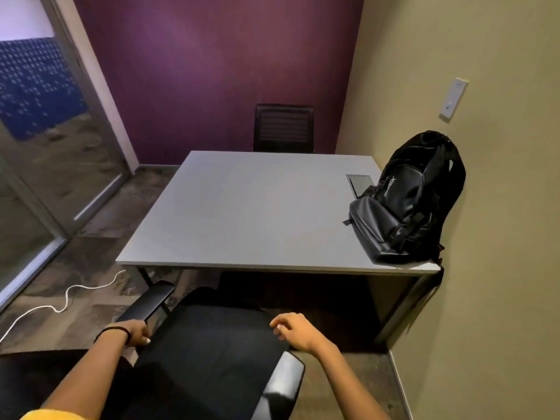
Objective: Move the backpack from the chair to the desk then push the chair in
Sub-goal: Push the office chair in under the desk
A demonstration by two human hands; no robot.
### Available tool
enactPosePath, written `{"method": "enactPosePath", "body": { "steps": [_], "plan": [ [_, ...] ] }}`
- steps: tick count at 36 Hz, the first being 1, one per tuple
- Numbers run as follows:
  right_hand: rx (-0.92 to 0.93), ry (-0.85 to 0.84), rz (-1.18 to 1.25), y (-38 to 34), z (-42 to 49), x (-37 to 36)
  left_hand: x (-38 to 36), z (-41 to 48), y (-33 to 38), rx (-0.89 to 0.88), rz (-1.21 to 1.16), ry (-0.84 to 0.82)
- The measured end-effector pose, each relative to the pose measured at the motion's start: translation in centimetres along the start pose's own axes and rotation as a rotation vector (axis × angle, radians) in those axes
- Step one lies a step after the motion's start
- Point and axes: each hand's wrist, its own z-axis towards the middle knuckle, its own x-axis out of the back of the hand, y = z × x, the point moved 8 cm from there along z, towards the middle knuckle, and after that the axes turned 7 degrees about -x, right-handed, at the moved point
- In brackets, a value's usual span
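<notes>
While a glass partition (45, 165) fills the nine o'clock side of the room, a white cable (65, 300) snakes over the dark floor (100, 237) at about eight o'clock, just short of the chair. At seven o'clock the left hand (136, 333), a dark band on its wrist, is curled shut around the near end of the chair's left armrest (148, 303). The chair (209, 353) itself sits at six o'clock, its black seat bare and its front edge close to the near edge of the worktop (242, 207), not yet tucked beneath it. Grey and square, the worktop takes up the middle, and beyond its far edge at twelve o'clock a second black chair (283, 128) stands against the purple wall (212, 71). At five o'clock the right hand (295, 330) hovers over the right side of the seat with its fingers loosely spread and bent, gripping nothing; the right armrest (285, 380) lies just below it. At three o'clock the black backpack (409, 201) rests on the worktop's near right corner, leaning against the beige wall (485, 237), all its pockets zipped so that nothing inside shows. Its lower edge covers part of a small recessed panel (359, 183) set into the worktop. Higher on that wall, at two o'clock, is a white wall plate (453, 98).
</notes>
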Motion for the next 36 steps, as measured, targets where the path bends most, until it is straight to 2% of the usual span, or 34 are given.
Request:
{"method": "enactPosePath", "body": {
  "steps": [9, 12, 14, 18, 22, 26, 31, 36],
  "plan": [
    [0.072, -0.074, 0.023, -5.9, -5.2, -10.4, -5.2, -7.4, -8.3, 0.058, -0.06, 0.034],
    [0.125, -0.105, 0.016, -8.4, -7.1, -13.9, -6.7, -9.3, -9.8, 0.053, 0.004, 0.062],
    [0.154, -0.143, 0.0, -10.2, -8.5, -16.5, -7.4, -10.3, -10.6, 0.025, 0.038, 0.133],
    [0.182, -0.213, 0.0, -13.9, -11.1, -21.0, -8.0, -12.7, -11.2, -0.046, -0.029, 0.385],
    [0.256, -0.252, -0.131, -17.1, -12.5, -24.5, -8.3, -13.4, -10.4, -0.043, -0.048, 0.469],
    [0.202, -0.177, -0.32, -17.8, -12.2, -26.6, -8.3, -13.4, -10.3, -0.025, -0.051, 0.494],
    [0.144, -0.089, -0.362, -17.8, -11.8, -27.0, -8.4, -13.0, -10.7, -0.04, -0.003, 0.492],
    [0.115, -0.125, -0.368, -17.7, -11.7, -26.9, -7.5, -12.4, -11.4, -0.186, -0.004, 0.514]
  ]
}}
